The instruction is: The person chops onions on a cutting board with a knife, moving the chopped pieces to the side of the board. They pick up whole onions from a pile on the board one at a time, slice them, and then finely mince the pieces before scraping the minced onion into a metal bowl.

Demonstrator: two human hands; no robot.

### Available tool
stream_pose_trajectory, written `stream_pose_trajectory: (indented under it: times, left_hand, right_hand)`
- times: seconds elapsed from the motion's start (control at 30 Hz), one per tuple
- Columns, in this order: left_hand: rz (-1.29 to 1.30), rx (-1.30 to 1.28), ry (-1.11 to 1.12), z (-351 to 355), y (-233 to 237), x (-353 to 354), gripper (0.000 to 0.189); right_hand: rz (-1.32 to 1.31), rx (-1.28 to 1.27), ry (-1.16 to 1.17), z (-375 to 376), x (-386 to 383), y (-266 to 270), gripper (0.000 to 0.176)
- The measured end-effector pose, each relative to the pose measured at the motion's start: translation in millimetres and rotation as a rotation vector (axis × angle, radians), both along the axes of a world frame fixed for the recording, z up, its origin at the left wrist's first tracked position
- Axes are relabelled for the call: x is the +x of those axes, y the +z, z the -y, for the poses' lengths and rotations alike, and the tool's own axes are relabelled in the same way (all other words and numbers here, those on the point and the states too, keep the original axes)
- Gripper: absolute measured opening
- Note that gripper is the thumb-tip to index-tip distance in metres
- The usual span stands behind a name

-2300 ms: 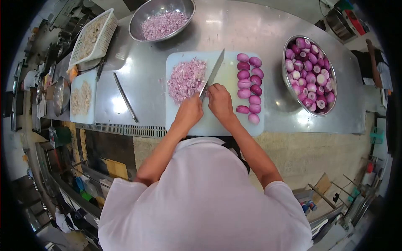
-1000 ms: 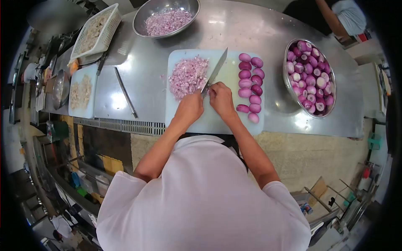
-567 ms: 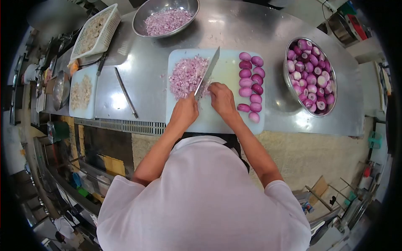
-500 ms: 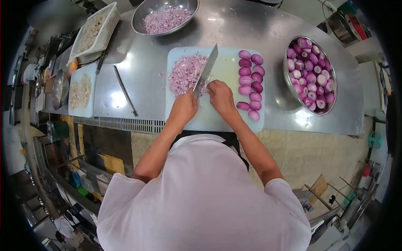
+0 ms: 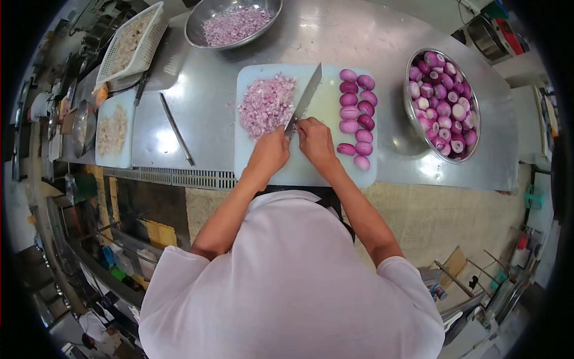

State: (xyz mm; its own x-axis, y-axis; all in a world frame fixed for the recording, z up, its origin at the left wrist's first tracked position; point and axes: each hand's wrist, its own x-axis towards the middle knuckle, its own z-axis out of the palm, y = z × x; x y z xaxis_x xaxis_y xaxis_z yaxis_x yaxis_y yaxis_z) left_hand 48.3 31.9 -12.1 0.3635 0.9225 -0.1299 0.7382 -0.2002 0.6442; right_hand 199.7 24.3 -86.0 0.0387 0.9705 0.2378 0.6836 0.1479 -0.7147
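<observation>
My left hand [image 5: 268, 154] is closed round the handle of a broad-bladed kitchen knife [image 5: 307, 94], whose blade points away from me and slants right over a white cutting board [image 5: 269, 173]. Close beside the blade's near end, my right hand [image 5: 316, 141] has its fingers curled down to the board; what they hold is hidden under them. A heap of chopped purple onion [image 5: 266, 106] lies left of the knife. On the board's right side, peeled purple onion pieces [image 5: 348, 112] stand in two rough columns.
A metal bowl [image 5: 411, 113] of peeled onions stands at right, another bowl [image 5: 192, 37] of chopped onion at the back. On the left are a metal rod [image 5: 176, 128], a small board [image 5: 127, 149] with pale chopped food and a white basket [image 5: 156, 45].
The knife and my left hand have moved a little right, away from the chopped heap and closer to my right hand. My right hand stays at about the same spot.
</observation>
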Motion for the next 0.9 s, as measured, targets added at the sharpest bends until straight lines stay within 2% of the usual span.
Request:
stream_pose_trajectory:
  times: [0.27, 0.33, 0.47, 0.57, 0.67, 0.77, 0.8, 0.9]
  left_hand:
    - [0.009, -0.056, 0.003, -5, -3, 11, 0.015]
    - [0.004, -0.039, -0.001, 0, 14, 8, 0.016]
    - [0.01, -0.029, 0.012, -5, -19, 20, 0.018]
    - [0.058, 0.02, -0.025, -20, -6, 19, 0.019]
    - [0.082, -0.061, 0.011, -5, 5, 19, 0.02]
    - [0.121, -0.166, -0.004, 15, -11, 15, 0.02]
    - [0.091, -0.117, -0.017, 16, -27, 8, 0.02]
    - [0.111, -0.09, 0.046, 2, -28, -24, 0.019]
  right_hand:
    - [0.052, -0.004, -0.033, 2, 7, 1, 0.007]
    - [0.021, -0.032, -0.036, 5, 7, 2, 0.006]
    - [0.033, -0.053, -0.035, 9, 12, -1, 0.005]
    - [0.039, -0.049, -0.016, 15, 25, 13, 0.004]
    - [0.131, -0.147, -0.123, 38, 53, 42, 0.012]
    - [0.252, -0.197, -0.133, 64, 71, 52, 0.018]
    - [0.324, -0.224, -0.125, 68, 75, 54, 0.021]
    - [0.315, -0.187, -0.104, 70, 80, 45, 0.023]
